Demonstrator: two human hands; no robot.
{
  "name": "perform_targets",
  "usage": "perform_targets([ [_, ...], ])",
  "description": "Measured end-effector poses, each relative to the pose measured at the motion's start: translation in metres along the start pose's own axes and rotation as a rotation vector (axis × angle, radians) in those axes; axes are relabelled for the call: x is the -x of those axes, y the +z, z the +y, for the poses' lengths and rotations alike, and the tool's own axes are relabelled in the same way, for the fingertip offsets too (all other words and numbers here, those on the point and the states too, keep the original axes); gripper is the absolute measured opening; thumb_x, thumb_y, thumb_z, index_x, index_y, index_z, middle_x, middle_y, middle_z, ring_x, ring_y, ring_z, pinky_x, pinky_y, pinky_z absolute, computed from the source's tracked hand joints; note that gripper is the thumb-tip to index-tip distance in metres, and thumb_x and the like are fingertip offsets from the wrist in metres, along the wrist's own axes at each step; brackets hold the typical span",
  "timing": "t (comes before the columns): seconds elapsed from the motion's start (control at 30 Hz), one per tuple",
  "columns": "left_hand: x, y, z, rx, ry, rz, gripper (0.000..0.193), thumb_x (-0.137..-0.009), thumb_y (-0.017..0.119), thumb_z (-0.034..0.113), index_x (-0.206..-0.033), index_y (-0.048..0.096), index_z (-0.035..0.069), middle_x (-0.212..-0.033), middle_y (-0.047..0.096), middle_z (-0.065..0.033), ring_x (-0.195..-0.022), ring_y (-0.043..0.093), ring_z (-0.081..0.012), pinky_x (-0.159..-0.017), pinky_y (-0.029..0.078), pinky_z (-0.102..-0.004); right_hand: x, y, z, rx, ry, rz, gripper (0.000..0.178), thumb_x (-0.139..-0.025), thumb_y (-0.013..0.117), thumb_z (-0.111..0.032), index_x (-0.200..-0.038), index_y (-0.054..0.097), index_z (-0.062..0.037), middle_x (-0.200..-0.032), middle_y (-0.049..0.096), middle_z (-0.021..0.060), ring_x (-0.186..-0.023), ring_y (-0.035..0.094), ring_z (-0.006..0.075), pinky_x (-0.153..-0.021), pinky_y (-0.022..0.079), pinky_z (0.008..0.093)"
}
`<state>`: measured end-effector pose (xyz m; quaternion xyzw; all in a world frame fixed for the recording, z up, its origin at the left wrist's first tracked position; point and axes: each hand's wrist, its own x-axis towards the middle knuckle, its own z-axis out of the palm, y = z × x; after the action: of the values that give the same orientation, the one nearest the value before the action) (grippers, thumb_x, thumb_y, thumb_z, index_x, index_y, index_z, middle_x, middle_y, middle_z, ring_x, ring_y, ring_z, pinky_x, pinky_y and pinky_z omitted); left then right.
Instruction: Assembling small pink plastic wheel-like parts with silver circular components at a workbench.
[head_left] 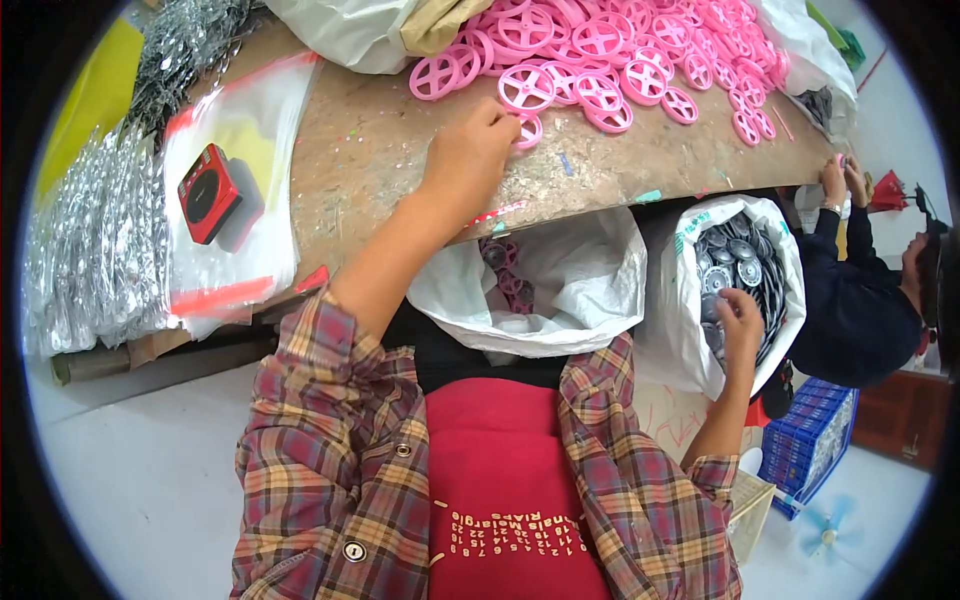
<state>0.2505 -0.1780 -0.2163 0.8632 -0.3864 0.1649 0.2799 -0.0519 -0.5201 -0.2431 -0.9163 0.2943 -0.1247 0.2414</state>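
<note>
My left hand (470, 155) reaches over the table's front edge, its fingers closed on the rim of a pink plastic spoked wheel (528, 134). This wheel lies at the near side of a big heap of pink wheels (600, 92). Over a white sack of grey round discs (740, 272) is my right hand (740, 318), its fingers curled in among the discs. Whatever those fingers hold is hidden. Between my arms, at my lap, an open white sack (590, 275) contains several pink wheels with grey centres (512, 282).
Clear plastic bags with red edges (262, 200) lie on the table (370, 170) at left, under a red and black box (210, 194). Silver tinsel-like strips (95, 250) hang beyond. At right, another person (850, 290) works near a blue crate (808, 435) and a small fan (829, 537).
</note>
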Motion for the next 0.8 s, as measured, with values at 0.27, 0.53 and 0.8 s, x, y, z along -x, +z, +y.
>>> perform_targets([
  [0.27,0.026,-0.026,0.019,0.639,-0.522,-0.106,0.021,-0.077,0.068,0.009,-0.095,0.060,0.001,-0.084,0.065,-0.0122,-0.072,0.065,-0.0208,-0.066,0.050,-0.0302,-0.015,-0.008,-0.091,-0.475,-0.130,0.263,0.010,-0.088,0.060,-0.005,-0.097,0.061,-0.0013,-0.086,0.061,0.0040,-0.074,0.056,0.0114,-0.067,0.046,0.0247],
  [0.53,0.054,-0.041,0.086,1.413,-0.689,-0.161,0.030,-0.092,0.060,0.012,-0.119,0.054,0.000,-0.102,0.061,-0.0045,-0.086,0.061,-0.0097,-0.076,0.053,-0.0233,0.003,0.057,-0.225,-0.960,-0.241,-0.060,0.017,-0.087,0.063,-0.001,-0.103,0.058,0.0009,-0.089,0.061,0.0047,-0.074,0.059,0.0095,-0.066,0.048,0.0220],
  [0.8,0.075,-0.032,0.084,1.388,-0.600,-0.148,0.033,-0.097,0.052,0.017,-0.123,0.053,-0.003,-0.106,0.062,-0.0067,-0.094,0.061,-0.0127,-0.076,0.053,-0.0261,0.010,0.068,-0.225,-0.962,-0.200,-0.367,0.019,-0.091,0.058,-0.007,-0.108,0.058,0.0010,-0.095,0.061,0.0044,-0.076,0.056,0.0088,-0.066,0.046,0.0212],
])
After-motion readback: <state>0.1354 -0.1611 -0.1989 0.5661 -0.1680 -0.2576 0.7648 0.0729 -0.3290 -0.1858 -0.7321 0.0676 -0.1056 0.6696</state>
